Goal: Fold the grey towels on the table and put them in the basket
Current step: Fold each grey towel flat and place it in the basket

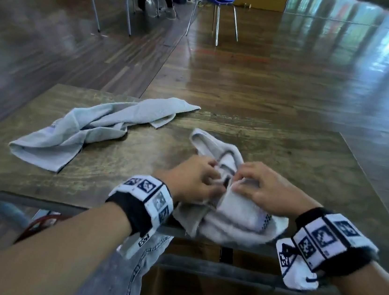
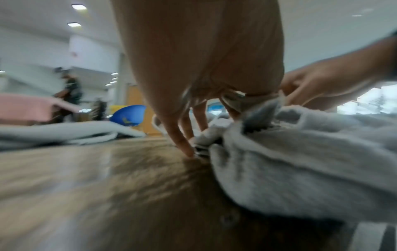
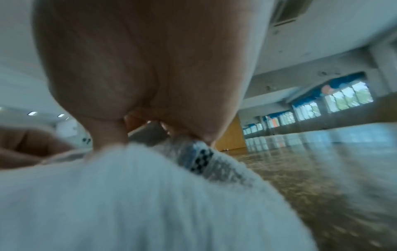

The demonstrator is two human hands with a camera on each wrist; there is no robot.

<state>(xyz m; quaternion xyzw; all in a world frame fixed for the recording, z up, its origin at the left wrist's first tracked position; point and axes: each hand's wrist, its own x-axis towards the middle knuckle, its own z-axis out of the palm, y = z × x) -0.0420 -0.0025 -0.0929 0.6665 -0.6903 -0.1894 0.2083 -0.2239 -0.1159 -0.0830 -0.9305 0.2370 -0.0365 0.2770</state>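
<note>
Pinching the same crumpled grey towel [image 1: 229,215], both hands work close together at its middle. The left hand [image 1: 192,179] has curled fingers dug into the folds; in the left wrist view its fingertips [image 2: 187,149] reach down to the wooden table [image 1: 308,166] beside a patterned hem. The right hand [image 1: 266,190] has thumb and fingers closed on a bunched edge, heel resting on the cloth. This towel sits at the near edge of the table, part of it drooping over that edge toward the person's lap.

A second grey towel [image 1: 87,131] lies loose and twisted on the far left part of the table, well apart from the first, untouched by either hand. The basket cannot be identified for sure; something red [image 1: 39,224] shows below the table's near left edge, too hidden to name.

Handling judgement: terry cloth, light, fully limp, no stiffness, so it sags wherever unsupported and will not hold a shape until laid flat. Not slippery; the pile grips skin and wood alike, so dragging it may bunch it. Nothing fragile. Best hold is likely at the corners or along the woven border stripe [image 1: 266,221], where the hem is firmer and easy to find. The overhanging part could pull the rest off the table if released.
</note>
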